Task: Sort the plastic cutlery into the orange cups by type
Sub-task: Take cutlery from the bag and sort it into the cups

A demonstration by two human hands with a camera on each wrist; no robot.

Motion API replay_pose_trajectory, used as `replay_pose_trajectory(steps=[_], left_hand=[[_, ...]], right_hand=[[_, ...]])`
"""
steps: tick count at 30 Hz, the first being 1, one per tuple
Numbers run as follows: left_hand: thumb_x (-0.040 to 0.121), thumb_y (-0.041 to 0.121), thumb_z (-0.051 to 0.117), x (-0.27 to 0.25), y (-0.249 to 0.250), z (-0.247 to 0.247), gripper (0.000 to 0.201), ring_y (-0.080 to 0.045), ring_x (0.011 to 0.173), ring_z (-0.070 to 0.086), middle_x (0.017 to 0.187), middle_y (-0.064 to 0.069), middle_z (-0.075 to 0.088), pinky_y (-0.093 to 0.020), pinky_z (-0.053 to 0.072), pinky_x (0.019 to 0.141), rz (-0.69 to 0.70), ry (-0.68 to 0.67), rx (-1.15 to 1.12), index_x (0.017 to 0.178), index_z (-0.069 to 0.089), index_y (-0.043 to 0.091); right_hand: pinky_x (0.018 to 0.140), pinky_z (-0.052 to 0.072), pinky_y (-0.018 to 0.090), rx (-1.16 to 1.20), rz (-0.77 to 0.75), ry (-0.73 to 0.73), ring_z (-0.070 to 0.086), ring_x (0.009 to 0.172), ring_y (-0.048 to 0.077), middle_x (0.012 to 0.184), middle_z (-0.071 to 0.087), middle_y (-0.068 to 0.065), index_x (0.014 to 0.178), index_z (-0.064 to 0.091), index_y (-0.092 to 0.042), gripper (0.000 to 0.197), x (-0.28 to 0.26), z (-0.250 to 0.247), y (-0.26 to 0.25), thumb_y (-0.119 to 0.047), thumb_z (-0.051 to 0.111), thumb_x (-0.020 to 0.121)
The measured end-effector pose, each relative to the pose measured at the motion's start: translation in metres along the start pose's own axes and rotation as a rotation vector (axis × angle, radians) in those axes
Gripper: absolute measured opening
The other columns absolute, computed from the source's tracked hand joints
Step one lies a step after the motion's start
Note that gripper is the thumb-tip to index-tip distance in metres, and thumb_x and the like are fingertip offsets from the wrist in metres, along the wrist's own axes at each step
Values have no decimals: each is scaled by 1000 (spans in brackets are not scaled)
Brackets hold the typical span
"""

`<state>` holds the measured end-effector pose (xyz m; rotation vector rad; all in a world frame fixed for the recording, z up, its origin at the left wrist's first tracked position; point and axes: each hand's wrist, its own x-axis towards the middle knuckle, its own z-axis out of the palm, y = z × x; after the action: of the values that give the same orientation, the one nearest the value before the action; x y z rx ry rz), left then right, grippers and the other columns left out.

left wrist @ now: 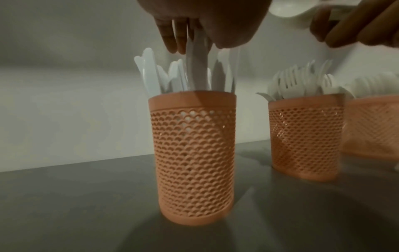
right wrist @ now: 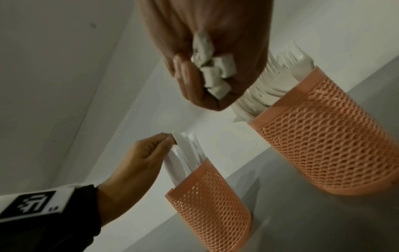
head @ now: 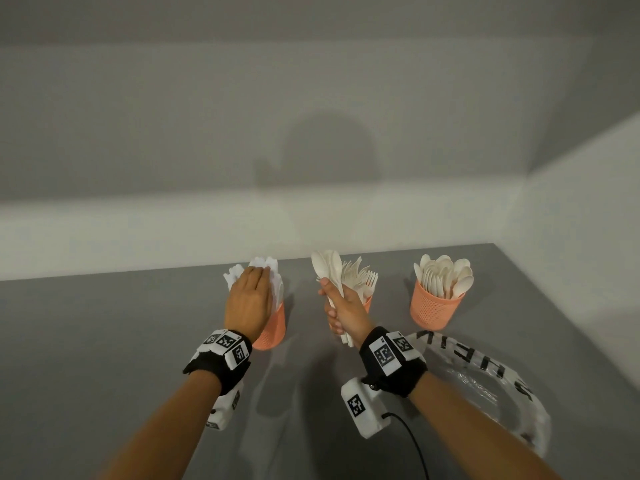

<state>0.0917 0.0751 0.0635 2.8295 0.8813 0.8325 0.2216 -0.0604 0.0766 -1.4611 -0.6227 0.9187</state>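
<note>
left cup [head: 273,327]: its near-left side is hidden behind the left hand [head: 247,303] in the head view.
middle cup [head: 368,302]: mostly covered by the right hand [head: 346,311]; only a sliver of rim shows.
right cup [left wrist: 375,126]: blurred and cut by the right edge in the left wrist view.
plastic bag [head: 485,382]: partly behind the right forearm; its lettering is unreadable.
cutlery bundle [right wrist: 212,71]: only handle ends show.

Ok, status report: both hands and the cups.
Left hand on the knives in the left cup. Right hand grips a bunch of spoons. Fork cup and spoon cup filled. Nothing blocking.
</note>
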Motion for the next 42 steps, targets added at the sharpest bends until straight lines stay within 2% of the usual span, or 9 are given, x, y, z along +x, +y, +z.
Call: replay_pose_trajectory(steps=[5, 9, 12, 15, 21, 24, 28, 36, 42], left_hand=[[95, 24, 34, 2, 31, -12, 44, -30, 120, 52, 126, -16, 58, -41, 40, 105, -133, 185, -310, 128, 52, 1], [93, 18, 54, 10, 73, -23, 34, -18, 100, 58, 112, -7, 61, -32, 49, 90, -396, 129, -778, 124, 54, 7], [89, 16, 61, 15, 86, -25, 18, -22, 76, 63, 93, -13, 66, -33, 55, 74, -548, 6, -1002, 103, 61, 6], [86, 10, 61, 17, 88, -18, 7, -22, 64, 63, 82, -12, 65, -38, 56, 74, -606, 61, -928, 92, 57, 8], [81, 2, 61, 17, 92, -13, 42, -27, 79, 63, 89, -2, 56, -40, 53, 78, -484, 84, -778, 118, 44, 14], [91, 16, 53, 16, 97, -12, 13, -27, 81, 64, 95, -7, 62, -44, 53, 80, -415, 62, -767, 104, 52, 15], [90, 37, 54, 14, 101, -10, 21, -20, 84, 60, 98, -6, 61, -32, 49, 80, -396, 16, -737, 86, 59, 18], [88, 19, 57, 18, 103, -12, 7, -15, 69, 59, 80, -1, 63, -14, 39, 58, -401, 2, -661, 83, 53, 15], [93, 10, 50, 31, 103, -34, 12, -22, 73, 64, 79, -4, 61, -26, 56, 66, -597, 279, -1102, 85, 44, 16]], right_hand=[[32, 22, 14, 28, -29, -17, 29, 30, 4, 51, 43, -2, 88, 55, -17, 32, -4, 1, 2, -43, 38, 97], [33, 23, 14, 13, -47, -85, 30, 31, 4, 55, 47, 0, 92, 57, -20, 34, -11, 3, 3, -46, 37, 97], [32, 25, 13, 24, -53, -105, 32, 30, 5, 52, 49, 0, 101, 56, -17, 35, -14, 0, 4, -46, 37, 97], [34, 29, 17, 9, -93, -51, 36, 31, 8, 48, 50, -2, 103, 54, -20, 30, -14, -5, 6, -45, 39, 97], [35, 27, 20, -82, -201, 23, 36, 32, 3, 41, 44, -10, 104, 52, -16, 19, -14, -5, 14, -31, 41, 99], [40, 31, 12, -129, -240, 98, 41, 35, 0, 39, 45, -15, 97, 53, -19, 11, -12, -6, 15, -24, 44, 99], [46, 32, 9, -181, -265, 95, 45, 42, -4, 45, 51, -20, 88, 51, -34, 14, -14, -10, 12, -27, 44, 98], [31, 21, 14, -6, -97, -3, 30, 28, 4, 49, 44, -1, 91, 50, -13, 30, -16, -19, 8, -37, 34, 100], [33, 27, 17, -42, -93, 57, 33, 32, 4, 48, 40, -5, 91, 54, -13, 34, -20, -32, 6, -38, 31, 101]])
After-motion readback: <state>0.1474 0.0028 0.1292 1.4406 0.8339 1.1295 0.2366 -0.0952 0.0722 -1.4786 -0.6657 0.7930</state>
